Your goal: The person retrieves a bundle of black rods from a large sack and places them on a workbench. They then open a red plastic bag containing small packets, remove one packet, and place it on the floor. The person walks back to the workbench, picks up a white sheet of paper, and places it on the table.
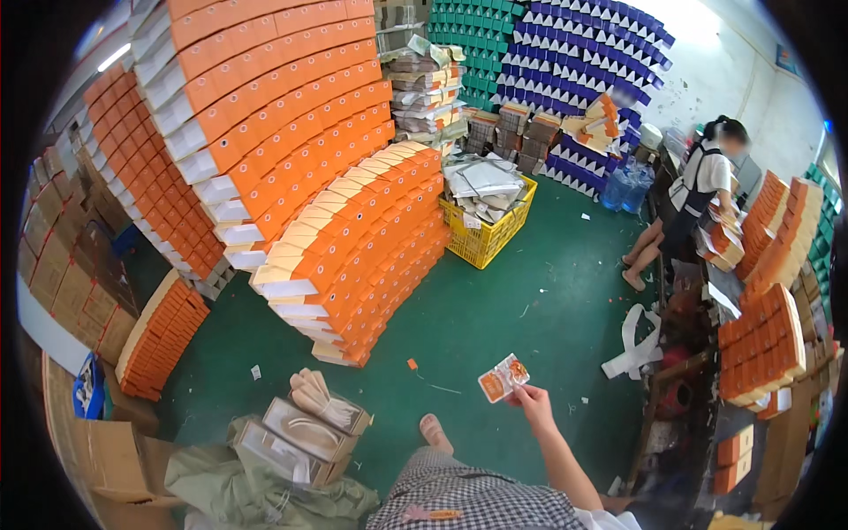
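Note:
My right hand (533, 404) is closed, pinching the lower right corner of a small flat orange-and-white printed packet (502, 380). It holds the packet out over the green floor, with the bare forearm reaching up from the lower edge. Whether the packet is a pouch or a card is hard to make out. No part of my left hand shows. Below is my checked apron (477, 499), and one sandalled foot (435, 435) stands on the floor.
Stacked orange boxes (362, 247) rise ahead on the left. A yellow crate (490, 240) of flat white pieces stands beyond them. Open cartons (305, 428) sit lower left near green cloth (238, 481). A co-worker (702, 181) stands at the bench on the right, near more orange boxes (761, 340).

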Demonstrator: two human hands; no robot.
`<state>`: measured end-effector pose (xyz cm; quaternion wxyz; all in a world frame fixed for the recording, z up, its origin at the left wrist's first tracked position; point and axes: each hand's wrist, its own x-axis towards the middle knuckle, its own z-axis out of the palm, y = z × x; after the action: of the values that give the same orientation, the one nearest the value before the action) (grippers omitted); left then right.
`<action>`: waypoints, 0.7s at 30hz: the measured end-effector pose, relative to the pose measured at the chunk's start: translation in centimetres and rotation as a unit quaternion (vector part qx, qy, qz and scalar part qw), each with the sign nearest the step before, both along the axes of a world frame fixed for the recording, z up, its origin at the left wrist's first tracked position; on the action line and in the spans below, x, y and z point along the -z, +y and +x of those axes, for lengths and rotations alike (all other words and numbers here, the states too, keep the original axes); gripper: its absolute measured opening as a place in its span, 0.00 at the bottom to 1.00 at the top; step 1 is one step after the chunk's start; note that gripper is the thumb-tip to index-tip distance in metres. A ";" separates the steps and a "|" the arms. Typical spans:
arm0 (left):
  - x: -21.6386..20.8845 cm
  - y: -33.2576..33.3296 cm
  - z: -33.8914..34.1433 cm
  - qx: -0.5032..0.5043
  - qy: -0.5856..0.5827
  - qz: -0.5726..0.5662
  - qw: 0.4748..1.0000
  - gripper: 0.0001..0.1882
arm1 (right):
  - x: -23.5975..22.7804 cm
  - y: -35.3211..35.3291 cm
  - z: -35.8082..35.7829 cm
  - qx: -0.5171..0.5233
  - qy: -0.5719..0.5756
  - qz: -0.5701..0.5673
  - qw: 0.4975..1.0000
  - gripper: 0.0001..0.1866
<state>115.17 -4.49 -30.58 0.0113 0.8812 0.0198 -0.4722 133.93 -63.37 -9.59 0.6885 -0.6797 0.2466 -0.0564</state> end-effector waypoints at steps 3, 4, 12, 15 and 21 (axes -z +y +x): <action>1.3 -3.0 10.3 0.110 -0.162 -0.026 0.980 0.17 | 2.6 -2.5 8.0 0.001 0.042 0.104 0.994 0.14; 1.6 -4.1 14.8 0.094 -0.235 -0.035 0.967 0.17 | 3.3 -3.3 10.1 0.006 0.054 0.124 0.991 0.14; -18.4 -25.5 48.1 -0.348 -0.323 -0.374 0.797 0.14 | 10.7 -13.3 32.0 0.060 0.094 0.276 0.955 0.11; -12.9 -25.5 48.5 -0.326 -0.346 -0.262 0.840 0.15 | 14.6 -17.5 42.7 0.098 0.125 0.351 0.923 0.10; -6.4 -33.4 48.4 -0.353 -0.137 -0.052 0.924 0.16 | 25.9 -25.7 62.9 0.211 0.173 0.442 0.855 0.07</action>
<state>163.59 -37.93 -24.17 0.2262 0.8714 0.3033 -0.3121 196.82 -89.05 -35.46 0.8341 -0.2348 0.4980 0.0331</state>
